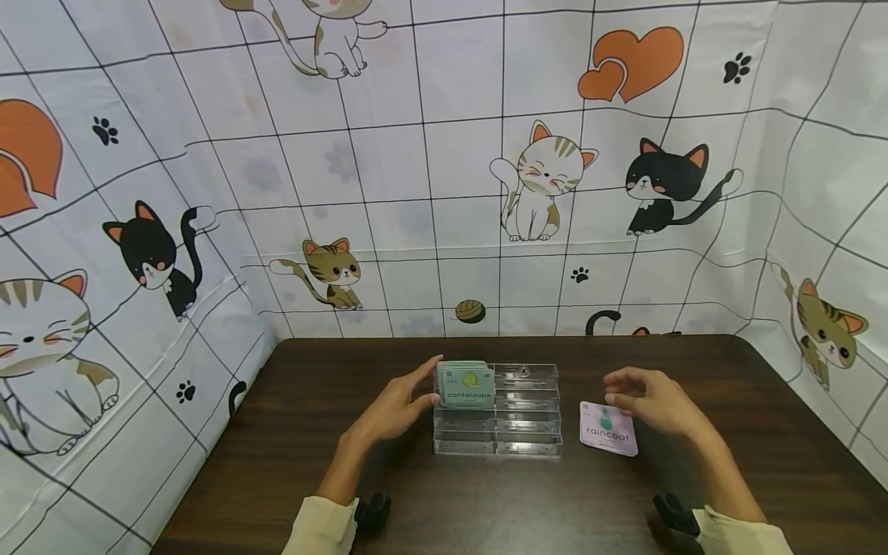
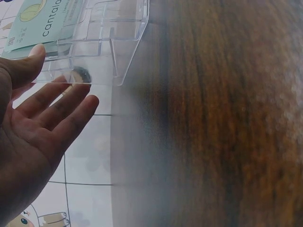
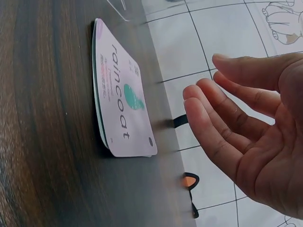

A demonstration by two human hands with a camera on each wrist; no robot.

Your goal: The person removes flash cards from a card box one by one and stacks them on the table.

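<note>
Standing in the far left slot of a clear plastic tiered holder [image 1: 527, 412], a small bunch of green cards [image 1: 465, 384] shows the word "cantaloupe" under a round pale fruit drawing; smaller print on it is too fine to read. The left hand [image 1: 402, 401] is at the left edge of these cards, its fingers [image 2: 57, 101] straight and relaxed, thumb tip by the front card, gripping nothing. From the left wrist view the card's lettering is cut off at "cantalo".

To the right of the holder, a short stack of cards [image 1: 608, 428] lies flat on the dark wood counter [image 1: 763, 432]; the top one is lilac and reads "raincoat" beside a teal raincoat picture, with a green-edged card under it. The right hand [image 1: 655, 401] hovers just above the far right corner of that stack, fingers [image 3: 222, 127] loosely extended and apart from the card, holding nothing.

Beyond the counter hangs a white cloth backdrop [image 1: 416, 169] printed with cartoon cats, orange hearts, paw prints and a yarn ball.
</note>
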